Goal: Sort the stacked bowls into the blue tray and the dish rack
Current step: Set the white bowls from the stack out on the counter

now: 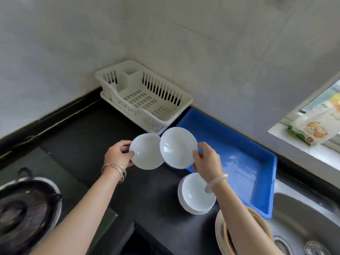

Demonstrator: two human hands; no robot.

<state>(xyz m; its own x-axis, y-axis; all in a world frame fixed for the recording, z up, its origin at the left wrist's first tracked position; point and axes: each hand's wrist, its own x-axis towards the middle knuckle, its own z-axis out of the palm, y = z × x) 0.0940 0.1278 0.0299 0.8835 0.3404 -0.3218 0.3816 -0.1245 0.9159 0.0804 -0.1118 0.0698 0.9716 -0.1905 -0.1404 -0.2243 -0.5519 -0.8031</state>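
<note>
**Two bowls in the air, each held only by its rim**

In the head view, our left hand (117, 155) pinches the left bowl (147, 153) at its rim, with the thumb inside and the fingers (127, 144) curled behind. This bowl hangs to the left of the blue tray (274, 162), over the dark counter (92, 129). Our right hand (206, 161) pinches the right bowl (177, 148) in the same way, just above the tray's near-left corner. The stack of bowls (196, 195) stands on the counter just beside the tray's near-left edge, under our right wrist. The dish rack (147, 100) stands beyond the tray's left end, against the wall. We see no bowl yet in the rack or in the tray.

We think the first danger is between the two bowls. Their rims overlap in this view, and we cannot tell if they touch. If the hands part carelessly, one rim could knock the other and chip it.

The second danger is the grip. A pinch on a glossy rim is weak, and a bowl that slips would fall on the hard counter or on the stack.

Third, our right forearm passes over the stack. A low sweep toward the tray could push it toward the sink (303, 218), on the tray's near side.
</note>
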